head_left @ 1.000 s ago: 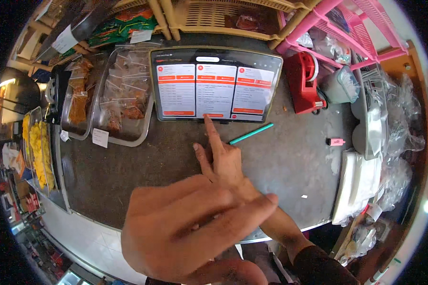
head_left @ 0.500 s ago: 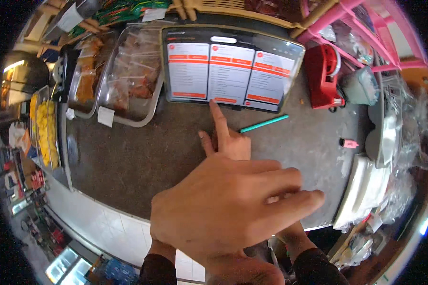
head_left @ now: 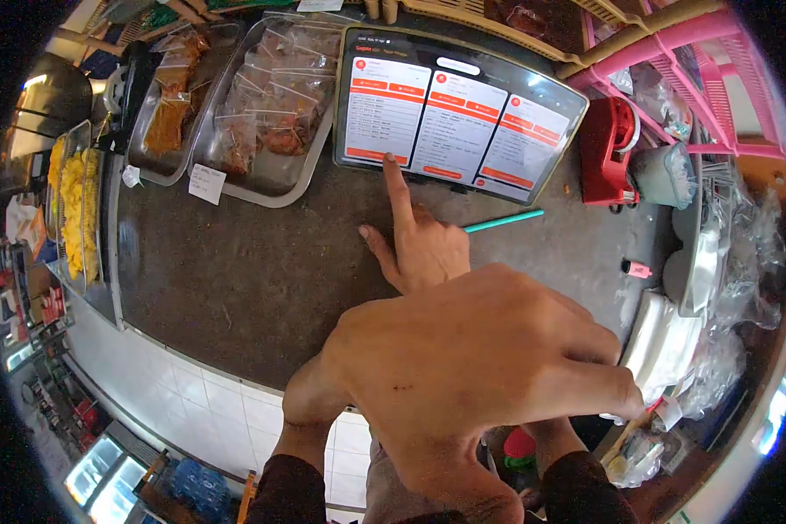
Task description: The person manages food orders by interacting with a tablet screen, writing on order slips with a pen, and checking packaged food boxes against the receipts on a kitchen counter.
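My right hand (head_left: 424, 249) reaches over the dark worktop with its index finger stretched out. The fingertip is at the lower edge of the left panel on the tablet (head_left: 367, 166), apparently touching the screen. Its thumb stands apart, and I see nothing held in it. Large and close in front is my left hand (head_left: 472, 349), back upward, its bent fingers pointing right. Those fingers are closed together; their undersides are hidden, so I cannot make out whether they hold anything. A thin teal stick (head_left: 506, 220) lies beside the right hand's knuckles.
Metal trays (head_left: 301, 188) of small filled bags stand left of the tablet, with a yellow-filled container (head_left: 80, 214) farther left. At right are a red tape dispenser (head_left: 604, 166), a cup (head_left: 664, 175), a small pink object (head_left: 637, 268) and white plastic bags (head_left: 672, 336).
The view has shifted, so the tablet sits higher and farther right. My right fingertip has gone from the middle panel's lower edge to the left panel's. My left hand appears farther right.
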A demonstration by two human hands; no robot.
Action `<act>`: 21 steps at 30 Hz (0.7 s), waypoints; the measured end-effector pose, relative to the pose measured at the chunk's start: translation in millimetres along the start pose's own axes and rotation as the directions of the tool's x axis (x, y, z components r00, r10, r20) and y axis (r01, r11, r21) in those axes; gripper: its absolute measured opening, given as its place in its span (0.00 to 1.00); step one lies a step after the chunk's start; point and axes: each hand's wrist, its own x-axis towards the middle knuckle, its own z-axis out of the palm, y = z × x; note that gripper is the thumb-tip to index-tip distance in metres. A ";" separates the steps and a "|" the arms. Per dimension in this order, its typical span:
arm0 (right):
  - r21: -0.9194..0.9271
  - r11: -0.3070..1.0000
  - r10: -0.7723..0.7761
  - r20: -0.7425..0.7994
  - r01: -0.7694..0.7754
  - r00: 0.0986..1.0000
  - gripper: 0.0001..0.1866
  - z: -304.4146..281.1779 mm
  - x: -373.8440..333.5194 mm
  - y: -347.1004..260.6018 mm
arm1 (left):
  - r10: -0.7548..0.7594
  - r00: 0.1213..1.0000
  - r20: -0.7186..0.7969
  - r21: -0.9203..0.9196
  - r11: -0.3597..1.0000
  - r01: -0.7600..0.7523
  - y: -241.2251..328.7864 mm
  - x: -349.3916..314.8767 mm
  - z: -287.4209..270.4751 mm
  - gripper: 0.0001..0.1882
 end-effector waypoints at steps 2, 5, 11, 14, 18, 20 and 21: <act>-0.006 0.996 -0.084 -0.076 0.084 0.994 0.47 6.9 -0.4 -2.7 | 0.021 0.999 -0.049 0.012 1.000 -0.020 3.3 -6.6 -2.5 0.39; -0.015 1.000 0.003 0.022 -0.003 1.000 0.48 0.2 -1.1 -10.0 | 0.039 0.998 -0.055 0.067 0.997 -0.035 1.7 -10.0 -4.8 0.39; 0.024 0.998 -0.061 -0.135 0.065 0.989 0.46 2.5 -6.8 -10.1 | 0.061 0.998 -0.022 0.121 0.991 -0.058 -1.9 -11.0 -2.4 0.43; 0.084 0.994 -0.055 -0.184 0.071 0.981 0.45 3.6 -9.1 -6.3 | 0.061 0.998 -0.003 0.142 0.988 -0.060 -6.4 -13.2 -1.0 0.45; 0.196 0.979 -0.015 -0.213 0.058 0.977 0.44 -4.6 -12.6 -8.0 | 0.041 0.999 0.020 0.247 0.968 -0.045 1.8 -5.5 5.8 0.50; 0.203 0.979 0.049 -0.232 -0.001 0.971 0.44 -8.3 -14.2 -1.8 | 0.077 0.997 0.019 0.200 0.977 -0.079 -3.6 -5.1 2.5 0.50; 0.203 0.979 0.084 -0.235 -0.036 0.968 0.44 -2.9 -16.7 4.7 | 0.052 0.998 0.040 0.114 0.992 -0.056 -3.0 -4.0 -4.0 0.42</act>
